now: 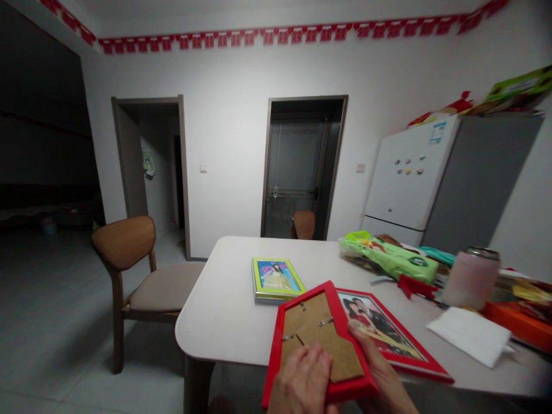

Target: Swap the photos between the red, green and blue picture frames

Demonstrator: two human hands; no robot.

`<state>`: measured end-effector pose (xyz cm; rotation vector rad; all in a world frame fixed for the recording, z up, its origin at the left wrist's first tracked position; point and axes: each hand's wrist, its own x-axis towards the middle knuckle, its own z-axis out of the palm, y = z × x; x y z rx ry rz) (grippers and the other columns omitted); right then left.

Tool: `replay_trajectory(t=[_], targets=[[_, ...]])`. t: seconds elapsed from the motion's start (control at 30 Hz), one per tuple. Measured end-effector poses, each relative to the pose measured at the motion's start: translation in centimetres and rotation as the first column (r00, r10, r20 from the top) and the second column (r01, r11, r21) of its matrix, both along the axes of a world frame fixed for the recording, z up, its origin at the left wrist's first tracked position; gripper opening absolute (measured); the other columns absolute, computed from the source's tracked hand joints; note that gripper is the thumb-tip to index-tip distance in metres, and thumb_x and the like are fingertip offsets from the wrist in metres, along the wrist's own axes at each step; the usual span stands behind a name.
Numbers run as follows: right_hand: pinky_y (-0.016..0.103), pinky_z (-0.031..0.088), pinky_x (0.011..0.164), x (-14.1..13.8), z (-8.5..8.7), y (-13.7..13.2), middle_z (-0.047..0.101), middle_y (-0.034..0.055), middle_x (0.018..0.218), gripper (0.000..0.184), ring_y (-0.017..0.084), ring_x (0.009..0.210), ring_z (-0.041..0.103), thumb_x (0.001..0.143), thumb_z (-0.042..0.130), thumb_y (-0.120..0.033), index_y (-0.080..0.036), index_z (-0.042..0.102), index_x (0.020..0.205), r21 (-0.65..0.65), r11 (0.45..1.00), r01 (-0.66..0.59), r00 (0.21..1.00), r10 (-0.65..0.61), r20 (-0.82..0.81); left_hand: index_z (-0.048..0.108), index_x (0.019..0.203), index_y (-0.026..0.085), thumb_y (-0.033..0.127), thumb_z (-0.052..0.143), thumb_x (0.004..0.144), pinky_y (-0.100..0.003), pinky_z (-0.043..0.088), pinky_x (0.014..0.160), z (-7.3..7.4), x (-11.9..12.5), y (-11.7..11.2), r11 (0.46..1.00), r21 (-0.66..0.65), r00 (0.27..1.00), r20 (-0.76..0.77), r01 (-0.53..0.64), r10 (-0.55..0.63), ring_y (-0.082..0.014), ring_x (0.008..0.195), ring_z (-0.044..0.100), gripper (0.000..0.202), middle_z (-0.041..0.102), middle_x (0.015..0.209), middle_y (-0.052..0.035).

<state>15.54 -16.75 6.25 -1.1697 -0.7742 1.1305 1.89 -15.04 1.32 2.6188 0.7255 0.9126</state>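
A red picture frame (280, 345) is held face down over the table's front edge, its brown cardboard back up. My left hand (302, 379) lies on that back, fingers pressed flat against the cardboard stand. My right hand (379, 374) grips the frame's right edge from beside and below. Under it on the white table (228, 299) lies a second red frame (401, 351) with a photo of people facing up. A green frame (276, 279) with a photo lies farther back.
A wooden chair (133, 270) stands left of the table. On the right side of the table are green snack packets (388, 256), a pink lidded jar (470, 279), a white napkin (470, 333) and orange boxes. A white fridge (414, 178) stands behind.
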Motion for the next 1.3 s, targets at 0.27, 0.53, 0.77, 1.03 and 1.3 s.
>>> replay_trajectory(t=[0.27, 0.53, 0.77, 1.03, 1.3], targets=[[0.030, 0.048, 0.063, 2.5, -3.3, 1.9, 0.067, 0.0077, 0.082, 0.041, 0.021, 0.075, 0.062, 0.061, 0.043, -0.032, -0.014, 0.053, 0.097, -0.142, 0.956, -0.256, 0.905, 0.289, 0.312, 0.037, 0.122, 0.021, 0.026, 0.043, 0.077, -0.042, 0.035, 0.091, -3.0, 0.7, 0.4, 0.995, -0.031, 0.960, -0.268, -0.091, 0.080, -0.0303, 0.112, 0.038, 0.046, 0.040, 0.125, -0.0092], [0.026, 0.042, 0.072, 4.8, -6.5, 4.8, 0.064, 0.0097, 0.090, 0.036, 0.020, 0.082, 0.058, 0.061, 0.042, -0.020, -0.014, 0.056, 0.093, -0.141, 0.989, -0.049, 0.388, 0.149, 0.909, 0.040, 0.119, 0.016, 0.028, 0.049, 0.075, -0.039, 0.029, 0.095, -2.3, 0.9, 0.1, 0.994, -0.098, 0.920, -0.393, -0.054, 0.011, -0.0296, 0.115, 0.034, 0.046, 0.039, 0.125, -0.0117], [0.027, 0.038, 0.078, 4.2, -5.3, 5.3, 0.056, 0.0100, 0.093, 0.030, 0.020, 0.086, 0.053, 0.063, 0.045, -0.021, -0.015, 0.060, 0.088, -0.059, 0.992, -0.108, 0.093, 0.069, 0.993, 0.043, 0.116, 0.013, 0.025, 0.055, 0.066, -0.034, 0.021, 0.099, -0.5, -1.9, 2.6, 0.927, -0.224, 0.932, -0.274, -0.301, 0.237, -0.0240, 0.116, 0.034, 0.052, 0.040, 0.125, -0.0108], [0.024, 0.039, 0.066, 3.2, -5.5, 6.7, 0.053, 0.0067, 0.082, 0.025, 0.016, 0.072, 0.054, 0.072, 0.040, -0.021, -0.019, 0.064, 0.080, -0.068, 0.993, -0.101, 0.009, 0.069, 0.998, 0.036, 0.121, 0.006, 0.024, 0.052, 0.063, -0.029, 0.018, 0.100, -1.3, -4.0, 5.7, 0.839, -0.316, 0.896, -0.192, -0.443, 0.400, -0.0209, 0.121, 0.024, 0.062, 0.032, 0.131, -0.0118], [0.027, 0.038, 0.073, 1.4, -5.1, 6.5, 0.057, 0.0093, 0.088, 0.030, 0.019, 0.082, 0.051, 0.076, 0.039, -0.026, -0.019, 0.062, 0.093, 0.054, 0.988, -0.146, 0.031, -0.050, 0.998, 0.036, 0.121, 0.007, 0.026, 0.052, 0.062, -0.027, 0.019, 0.100, -2.0, -4.3, 5.6, 0.833, -0.330, 0.896, -0.133, -0.444, 0.424, -0.0192, 0.120, 0.026, 0.064, 0.034, 0.130, -0.0104]])
